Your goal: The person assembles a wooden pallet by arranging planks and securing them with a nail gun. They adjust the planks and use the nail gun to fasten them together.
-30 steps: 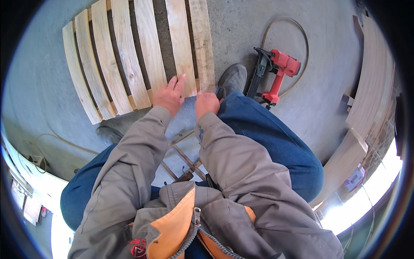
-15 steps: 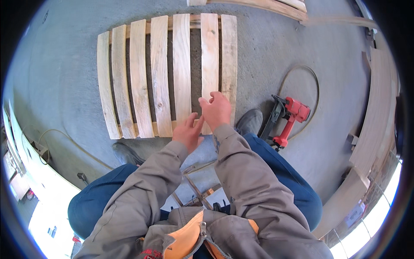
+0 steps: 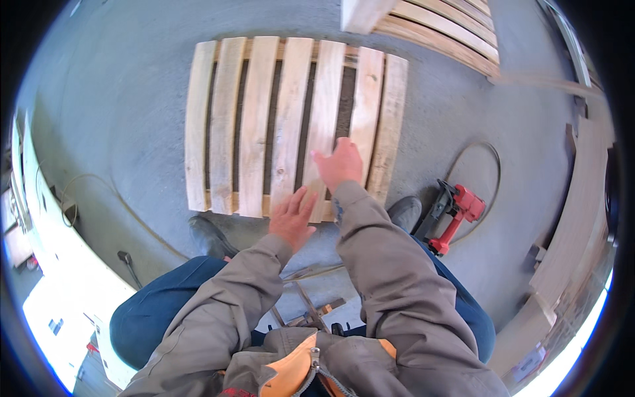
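A slatted wooden pallet (image 3: 258, 126) of pale boards lies on the floor in front of me. My left hand (image 3: 293, 218), fingers stretched out, is at the near ends of the middle slats. Farther in and to its right, my right hand (image 3: 340, 164) is over the gap between two slats on the pallet's right side. Its thumb points left, apart from a bent finger; the other fingers are partly hidden. Neither hand shows anything held. On the floor to the right rests a red and black nail gun (image 3: 467, 204).
An air hose (image 3: 497, 172) loops behind the nail gun. Another slatted pallet (image 3: 450, 33) is at the far right. Long boards (image 3: 572, 218) line the right side. My shoes (image 3: 210, 237) flank the pallet's near edge. A thin hose (image 3: 132, 212) runs across the floor at left.
The view has shifted, so the pallet and nail gun appear farther right, and more of the far pallet shows. My left hand's fingers now lie flatter; the right stays over the same slats.
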Motion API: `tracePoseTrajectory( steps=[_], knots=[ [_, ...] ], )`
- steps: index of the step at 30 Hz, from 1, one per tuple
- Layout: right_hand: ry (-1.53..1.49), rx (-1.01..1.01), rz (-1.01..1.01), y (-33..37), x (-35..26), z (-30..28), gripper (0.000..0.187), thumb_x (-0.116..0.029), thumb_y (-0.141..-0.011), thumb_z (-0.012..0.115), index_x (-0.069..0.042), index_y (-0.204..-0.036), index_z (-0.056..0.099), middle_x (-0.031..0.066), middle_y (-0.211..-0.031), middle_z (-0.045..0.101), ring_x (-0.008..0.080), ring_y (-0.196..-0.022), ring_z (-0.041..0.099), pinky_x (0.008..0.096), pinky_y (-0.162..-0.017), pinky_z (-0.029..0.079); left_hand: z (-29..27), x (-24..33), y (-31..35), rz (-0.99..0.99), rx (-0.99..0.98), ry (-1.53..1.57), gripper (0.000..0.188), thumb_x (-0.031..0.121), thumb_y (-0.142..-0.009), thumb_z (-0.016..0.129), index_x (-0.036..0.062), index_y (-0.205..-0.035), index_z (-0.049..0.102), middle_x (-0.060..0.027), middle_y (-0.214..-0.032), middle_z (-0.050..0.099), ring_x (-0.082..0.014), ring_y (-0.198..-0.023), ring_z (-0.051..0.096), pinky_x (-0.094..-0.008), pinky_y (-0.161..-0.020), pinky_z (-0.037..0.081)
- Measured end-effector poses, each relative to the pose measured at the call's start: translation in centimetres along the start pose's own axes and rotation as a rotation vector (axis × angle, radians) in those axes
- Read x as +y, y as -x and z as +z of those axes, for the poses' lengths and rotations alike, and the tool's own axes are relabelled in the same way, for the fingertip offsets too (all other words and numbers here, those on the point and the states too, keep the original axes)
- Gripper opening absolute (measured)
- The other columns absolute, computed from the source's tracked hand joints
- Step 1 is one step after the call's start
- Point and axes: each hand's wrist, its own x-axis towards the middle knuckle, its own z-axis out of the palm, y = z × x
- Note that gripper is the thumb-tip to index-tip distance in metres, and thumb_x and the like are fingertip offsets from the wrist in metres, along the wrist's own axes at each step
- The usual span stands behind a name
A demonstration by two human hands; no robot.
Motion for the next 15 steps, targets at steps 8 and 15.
tracePoseTrajectory(
  steps=[8, 15],
  knots=[
    [-0.144, -0.003, -0.168, 0.6, -6.2, 1.6, 0.058, -0.03, -0.079, 0.076, 0.004, -0.122, 0.054, 0.021, -0.112, 0.061, 0.0356, -0.105, 0.06, 0.0419, -0.092, 0.048, -6.6, -4.5, -1.6, -0.147, 0.293, 0.127, 0.066, 0.029, -0.076, 0.077, 0.0057, -0.132, 0.052, -0.0168, -0.137, 0.048, -0.037, -0.125, 0.047, -0.0445, -0.103, 0.042],
    [-0.207, -0.189, -0.236, 1.0, -15.2, 6.8, 0.063, -0.032, -0.079, 0.076, 0.005, -0.125, 0.054, 0.0218, -0.108, 0.067, 0.0357, -0.104, 0.065, 0.0419, -0.09, 0.051, -13.1, -16.5, 1.7, -0.57, 0.395, 0.076, 0.062, 0.031, -0.077, 0.077, 0.0012, -0.128, 0.056, -0.0216, -0.126, 0.055, -0.0376, -0.12, 0.051, -0.0432, -0.102, 0.043]
  ],
)
